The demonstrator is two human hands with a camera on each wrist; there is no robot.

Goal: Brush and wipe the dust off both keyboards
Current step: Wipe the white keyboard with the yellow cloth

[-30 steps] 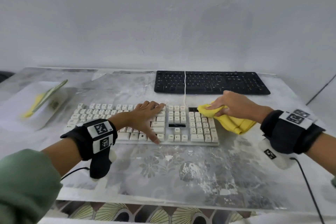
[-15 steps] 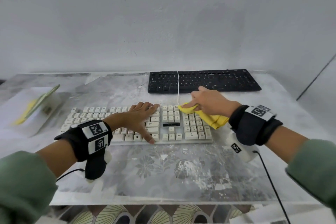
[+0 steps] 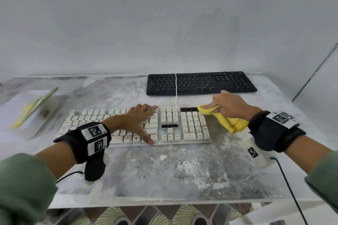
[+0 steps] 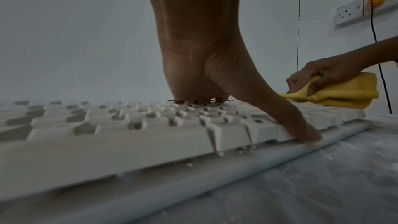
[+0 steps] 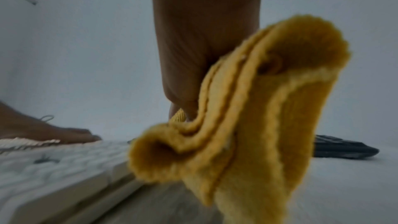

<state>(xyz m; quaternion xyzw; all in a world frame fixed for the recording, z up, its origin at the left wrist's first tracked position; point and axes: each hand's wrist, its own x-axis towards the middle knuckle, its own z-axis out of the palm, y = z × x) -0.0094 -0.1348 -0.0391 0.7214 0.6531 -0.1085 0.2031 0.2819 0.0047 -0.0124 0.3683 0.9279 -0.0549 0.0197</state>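
Where a pale wall meets the dusty surface (image 3: 164, 175), two keyboards lie: black keyboard (image 3: 201, 83) behind, white keyboard (image 3: 190, 126) nearer. One left hand (image 3: 139, 120) presses it flat, fingers spread; one right hand (image 3: 230, 105) clutches one yellow cloth (image 3: 228, 120) at its far right corner.

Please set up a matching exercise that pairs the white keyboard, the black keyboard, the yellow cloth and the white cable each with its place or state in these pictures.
Things:
1. white keyboard
2. black keyboard
3. yellow cloth
4. white cable

Places or states:
A. lies across the black keys
B. gripped by the right hand at the numpad's far right corner
C. at the back by the wall, untouched
D. held down by the spread left hand

Pairs: 1-D, 2-C, 3-B, 4-A
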